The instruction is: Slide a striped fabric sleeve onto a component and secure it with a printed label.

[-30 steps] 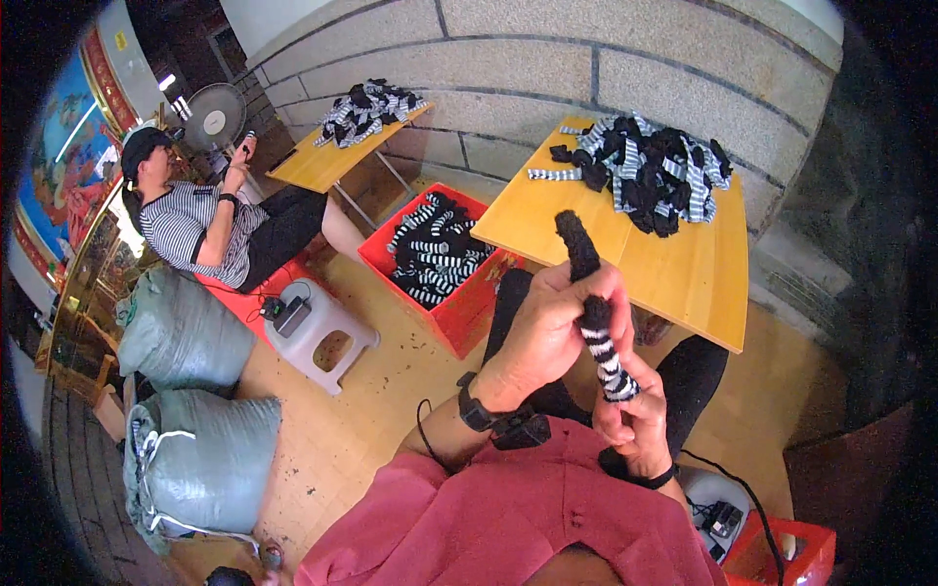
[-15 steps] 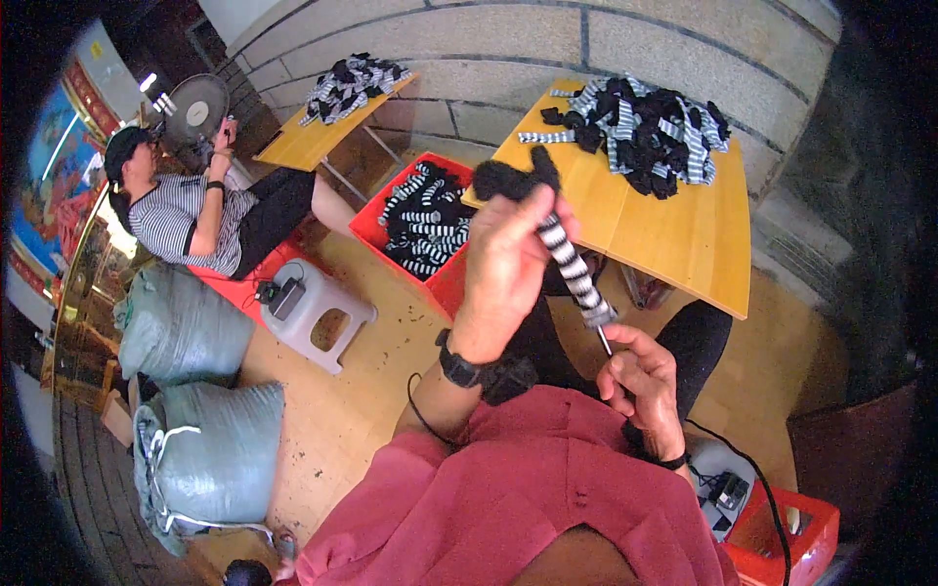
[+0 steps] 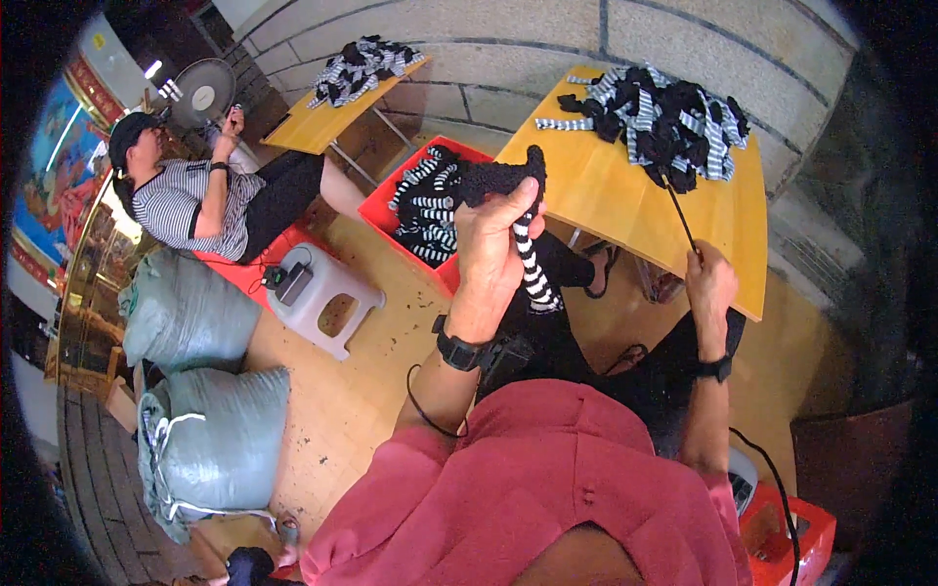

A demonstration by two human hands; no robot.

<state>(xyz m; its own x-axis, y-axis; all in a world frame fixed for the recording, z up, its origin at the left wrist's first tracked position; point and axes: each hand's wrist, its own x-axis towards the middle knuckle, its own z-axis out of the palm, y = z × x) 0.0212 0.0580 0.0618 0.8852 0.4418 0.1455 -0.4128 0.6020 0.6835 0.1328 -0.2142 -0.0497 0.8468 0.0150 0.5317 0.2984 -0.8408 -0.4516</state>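
Observation:
My left hand (image 3: 491, 237) is closed around the black fuzzy end of a striped knitted piece (image 3: 531, 269). Its narrow black-and-white tube hangs down from my fingers over my dark trousers. In my right hand (image 3: 712, 285) is a thin dark rod (image 3: 681, 217), gripped at its lower end. The rod points up and away, its far tip touching or just over the edge of a pile of striped and black knitted pieces (image 3: 653, 122). That pile lies on the yellow wooden table (image 3: 616, 210) in front of me.
A red crate (image 3: 376, 203) of striped pieces stands left of the table. Farther left, a person (image 3: 200, 200) sits beside another table (image 3: 327, 112) with a similar pile. A grey stool (image 3: 327, 303) and stuffed sacks (image 3: 225, 439) occupy the left floor; a red basket (image 3: 796, 527) is at lower right.
My right hand has moved up and away to the table's pile, and the rod has come out of the striped tube. My left hand still holds the piece, which now hangs more steeply.

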